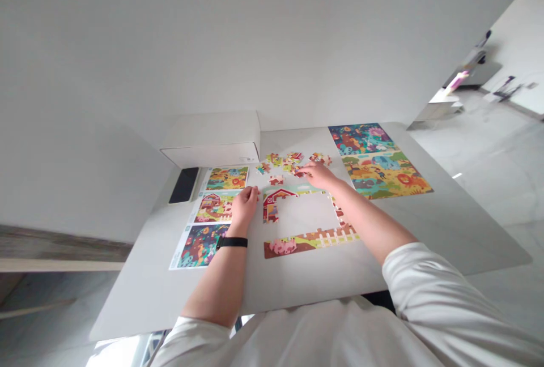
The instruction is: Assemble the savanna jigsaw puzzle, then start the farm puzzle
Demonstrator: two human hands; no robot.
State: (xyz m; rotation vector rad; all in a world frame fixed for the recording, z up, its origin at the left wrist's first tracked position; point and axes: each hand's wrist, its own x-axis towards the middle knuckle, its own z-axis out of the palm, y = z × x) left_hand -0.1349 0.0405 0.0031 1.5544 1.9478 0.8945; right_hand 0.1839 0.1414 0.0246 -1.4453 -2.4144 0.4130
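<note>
My left hand point(245, 204) is closed, resting over the right edge of a printed picture sheet point(191, 235). Whatever its fingertips may hold is too small to make out. My right hand point(318, 175) reaches to the loose pieces, its fingers closed on a puzzle piece point(300, 173) at the pile. Around it lie several more loose jigsaw pieces point(274, 159), and a single piece point(276, 180) sits a little nearer. Below stands a partly joined farm puzzle point(293, 245), with a red barn at its left, a fence along the bottom and bare table inside the frame.
Two finished animal puzzles point(385, 173) lie at the right, partly beside my right forearm. A white box point(212, 139) stands at the back left against the wall. A dark phone point(184, 185) lies left of the picture sheet on the white table point(140, 282).
</note>
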